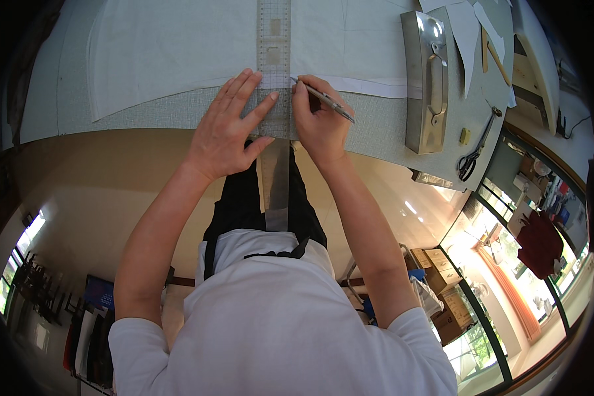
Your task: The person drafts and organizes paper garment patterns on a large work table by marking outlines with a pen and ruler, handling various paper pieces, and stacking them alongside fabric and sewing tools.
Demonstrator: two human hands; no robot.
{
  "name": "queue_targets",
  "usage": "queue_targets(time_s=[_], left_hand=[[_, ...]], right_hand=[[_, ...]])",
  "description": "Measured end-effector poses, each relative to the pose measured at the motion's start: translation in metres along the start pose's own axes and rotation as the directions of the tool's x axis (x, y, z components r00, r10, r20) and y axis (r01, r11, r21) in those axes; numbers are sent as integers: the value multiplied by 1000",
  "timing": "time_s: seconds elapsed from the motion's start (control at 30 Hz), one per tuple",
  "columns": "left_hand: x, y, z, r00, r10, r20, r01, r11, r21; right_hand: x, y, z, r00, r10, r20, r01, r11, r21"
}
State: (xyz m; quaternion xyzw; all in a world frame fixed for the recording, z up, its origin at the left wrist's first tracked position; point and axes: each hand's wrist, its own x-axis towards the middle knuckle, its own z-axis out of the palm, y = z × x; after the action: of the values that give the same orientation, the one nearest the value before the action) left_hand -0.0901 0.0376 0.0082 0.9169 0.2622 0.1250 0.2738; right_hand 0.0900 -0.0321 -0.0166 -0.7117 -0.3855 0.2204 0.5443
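A clear gridded ruler (274, 64) lies across white fabric (178, 49) and overhangs the table's near edge towards my body. My left hand (232, 123) rests flat with fingers spread, its fingertips on the ruler's left side. In my right hand (324, 114) is a silver pen (329, 100), its tip at the ruler's right edge near the fabric's lower edge. A strip of white paper (371, 86) runs rightwards from there, under the end of a metal weight with a handle (425, 84).
On the right of the table (376, 128) lie black-handled scissors (476, 143), a small yellowish block (465, 136), white paper pieces (463, 39) and thin wooden sticks (497, 62). The table's curved near edge runs below my hands.
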Motion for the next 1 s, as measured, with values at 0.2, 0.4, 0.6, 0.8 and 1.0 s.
queue_targets(time_s=[0.2,0.4,0.6,0.8,1.0], left_hand=[[0,0,0,1000,7,1,-7,1000,2],[0,-1,0,1000,14,0,-14,1000,8],[0,-1,1,1000,26,-2,-26,1000,9],[-1,-2,3,999,29,-25,-28,999,16],[-1,-3,3,998,45,-53,-46,999,-10]], right_hand=[[1,2,2,1000,-11,-9,11,1000,8],[3,1,3,1000,20,0,-20,1000,6],[-17,-15,-20,989,144,31,-145,989,15],[-110,-18,-81,970,-10,242,104,919,-381],[-170,-40,-56,759,636,138,-606,768,-206]])
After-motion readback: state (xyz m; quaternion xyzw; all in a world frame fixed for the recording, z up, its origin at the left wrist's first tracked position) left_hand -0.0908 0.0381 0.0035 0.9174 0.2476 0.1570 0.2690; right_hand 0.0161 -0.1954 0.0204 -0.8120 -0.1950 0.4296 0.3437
